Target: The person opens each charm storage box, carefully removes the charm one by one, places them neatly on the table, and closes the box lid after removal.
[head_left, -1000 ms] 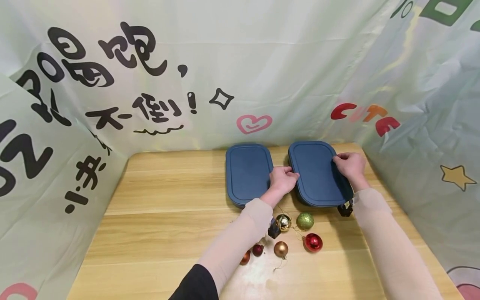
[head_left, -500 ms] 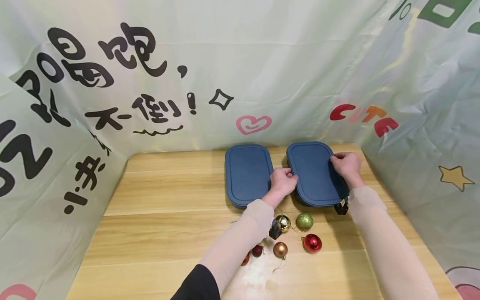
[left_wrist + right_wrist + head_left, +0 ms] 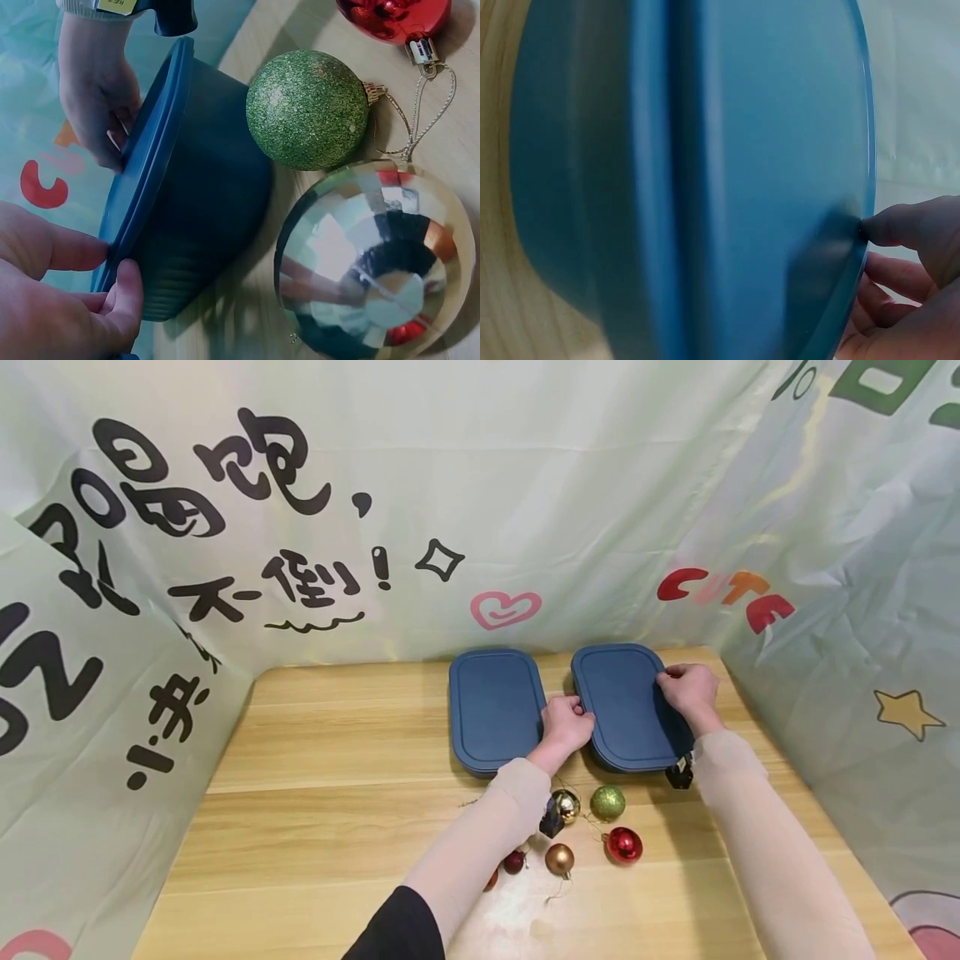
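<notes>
Two dark blue lidded boxes sit side by side at the back of the table. On the right box, a blue lid (image 3: pixel 630 706) covers the top. My left hand (image 3: pixel 567 724) pinches its left rim between thumb and fingers, as the left wrist view of the lid (image 3: pixel 142 176) shows. At the opposite edge my right hand (image 3: pixel 690 689) pinches the lid's rim, thumb on top and fingers beneath. A dark shadow falls on the lid by that thumb in the right wrist view. The left box (image 3: pixel 497 710) stands with its lid on, close beside my left hand.
In front of the boxes lie Christmas baubles: a shiny gold one (image 3: pixel 567 807), a glittery green one (image 3: pixel 607 802), a red one (image 3: pixel 623 845), a copper one (image 3: pixel 559 860) and a small dark red one (image 3: pixel 513 862). My left forearm partly hides an orange one (image 3: pixel 491 880). Printed cloth walls (image 3: pixel 585 527) enclose the table.
My right hand has shifted slightly left together with the lid's right edge. My left hand keeps its pinch on the left rim. The baubles and the left box stay where they were.
</notes>
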